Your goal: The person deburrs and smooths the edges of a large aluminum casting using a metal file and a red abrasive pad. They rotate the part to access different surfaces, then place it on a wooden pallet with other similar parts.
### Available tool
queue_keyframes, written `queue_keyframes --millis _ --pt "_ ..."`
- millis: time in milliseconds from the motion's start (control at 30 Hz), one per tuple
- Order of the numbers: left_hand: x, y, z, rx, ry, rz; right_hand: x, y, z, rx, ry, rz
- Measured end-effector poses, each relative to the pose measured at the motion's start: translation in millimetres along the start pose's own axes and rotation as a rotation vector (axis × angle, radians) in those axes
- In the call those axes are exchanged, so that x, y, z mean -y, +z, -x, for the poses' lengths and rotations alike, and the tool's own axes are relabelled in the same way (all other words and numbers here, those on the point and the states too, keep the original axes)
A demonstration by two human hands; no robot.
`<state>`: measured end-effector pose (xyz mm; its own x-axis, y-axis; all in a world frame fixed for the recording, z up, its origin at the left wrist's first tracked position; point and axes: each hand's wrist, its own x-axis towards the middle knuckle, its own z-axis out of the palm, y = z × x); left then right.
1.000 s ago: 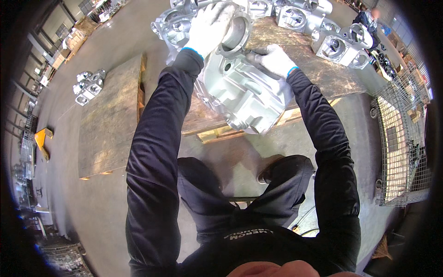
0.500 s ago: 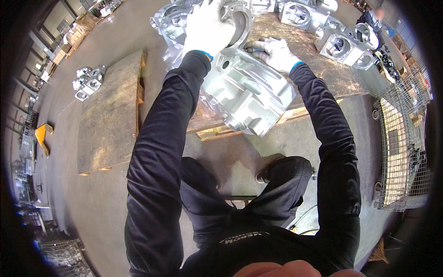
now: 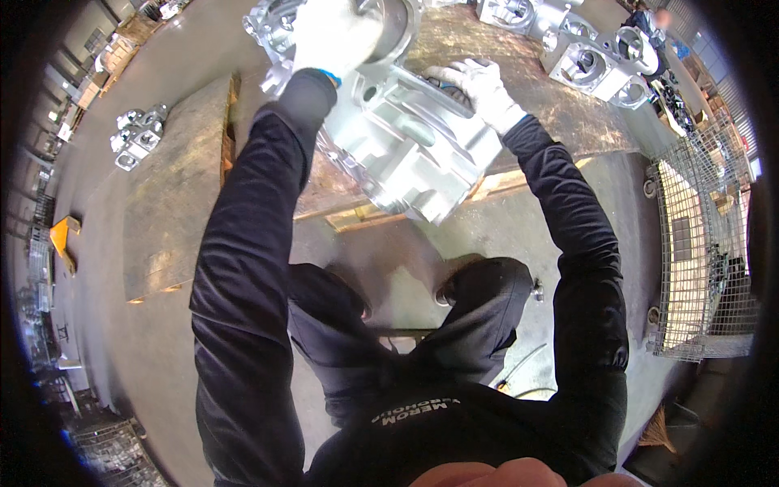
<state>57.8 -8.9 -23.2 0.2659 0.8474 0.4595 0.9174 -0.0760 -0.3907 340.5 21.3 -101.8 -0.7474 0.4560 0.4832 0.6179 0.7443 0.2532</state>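
A large silver metal casting (image 3: 418, 134) lies at the near edge of a wooden platform (image 3: 560, 126), one lower corner reaching past that edge in this view. A worker's gloved left hand (image 3: 337, 36) lies over the casting's round collar; glare and angle hide its fingers, so whether it grips cannot be told. The gloved right hand (image 3: 487, 93) bends its fingers over the casting's upper right edge, grasping or merely resting, it is impossible to say. More silver metalwork (image 3: 268, 28) shows just left of the left hand, while a cluster of castings (image 3: 584, 65) stands near the platform's far right side, a strip of scuffed wood between. Concrete floor (image 3: 560, 268) stretches from the near edge to the worker's knees and onward to a wire mesh cage (image 3: 702, 347) at right, where a pale panel (image 3: 680, 195) shows behind the mesh beside dark contents too small to identify. At left, floor separates a second wooden platform (image 3: 174, 195), a smaller-looking casting (image 3: 138, 138) at its far corner.
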Motion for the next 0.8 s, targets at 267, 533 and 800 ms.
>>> queue_keyframes --millis 267,533,800 --pt "8.5 15.5 1.2 -0.007 0.01 0.032 2.0 -39.5 45.1 -0.108 -0.103 -0.05" --pt "13.6 23.4 2.7 -0.035 0.012 0.054 2.6 -78.7 108.9 0.031 0.016 -0.187" --pt "17.4 50.4 -10.2 -0.048 0.008 0.029 67.8 -45.2 158.0 -0.223 1.157 -1.204"
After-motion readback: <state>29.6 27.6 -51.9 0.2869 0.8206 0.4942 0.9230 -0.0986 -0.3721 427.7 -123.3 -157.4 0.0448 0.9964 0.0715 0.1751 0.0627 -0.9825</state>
